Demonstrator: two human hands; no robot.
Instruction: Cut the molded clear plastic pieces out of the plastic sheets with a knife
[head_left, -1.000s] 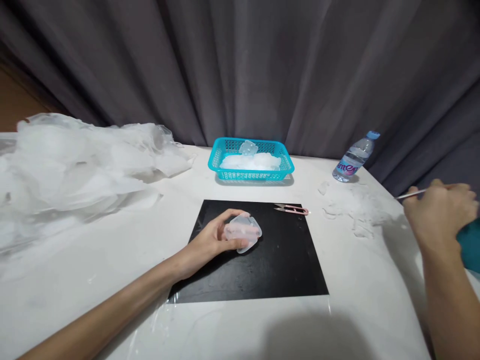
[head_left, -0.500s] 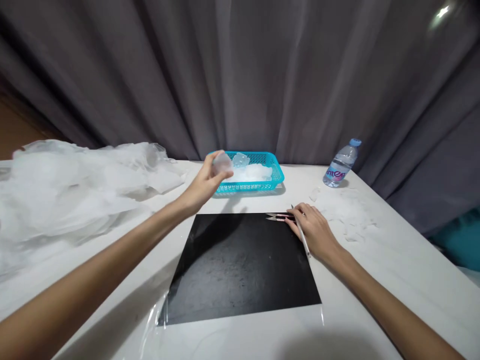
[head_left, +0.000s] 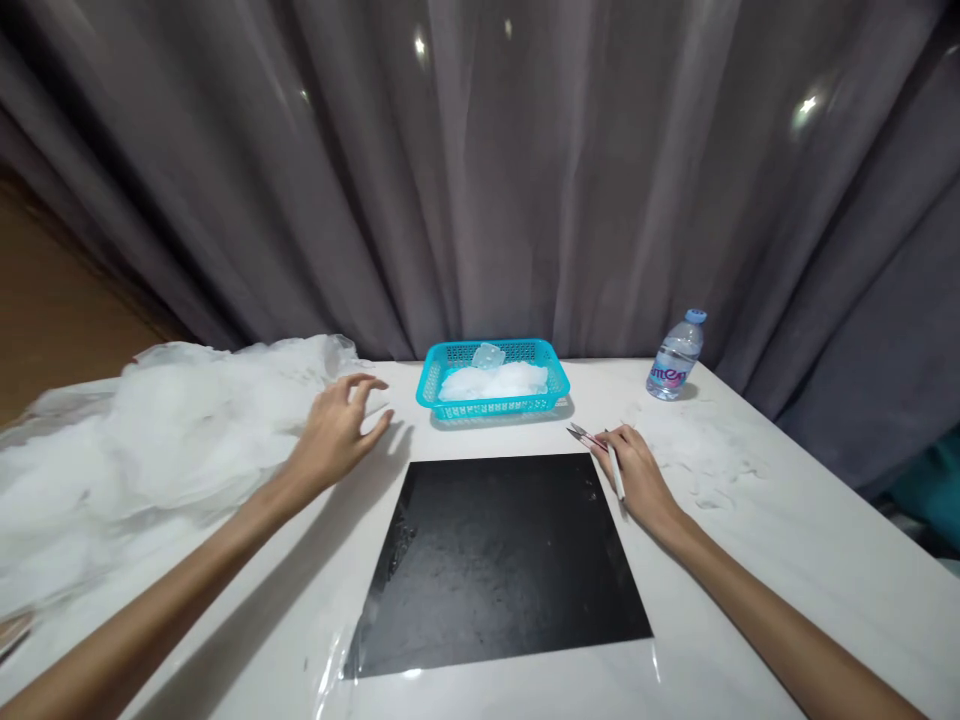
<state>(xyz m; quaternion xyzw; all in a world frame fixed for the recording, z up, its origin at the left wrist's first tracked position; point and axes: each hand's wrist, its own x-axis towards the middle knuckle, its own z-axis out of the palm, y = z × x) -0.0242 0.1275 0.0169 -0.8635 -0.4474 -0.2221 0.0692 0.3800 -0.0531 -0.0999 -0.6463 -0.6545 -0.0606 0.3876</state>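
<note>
We saw the right hand (head_left: 637, 468) curled around a slim white rod-shaped tool (head_left: 615, 473) and pink-handled metal snips (head_left: 582, 435), by the far right corner of a black rectangular mat (head_left: 502, 560); the left hand (head_left: 337, 425), empty, fingers half spread, hung beside heaped white translucent film (head_left: 187, 430).

Glossy tabletop (head_left: 697, 670), smooth mat (head_left: 495, 560), plastic basket (head_left: 495, 407), metal-bladed snips (head_left: 589, 438), cloth curtain (head_left: 510, 180)
</note>
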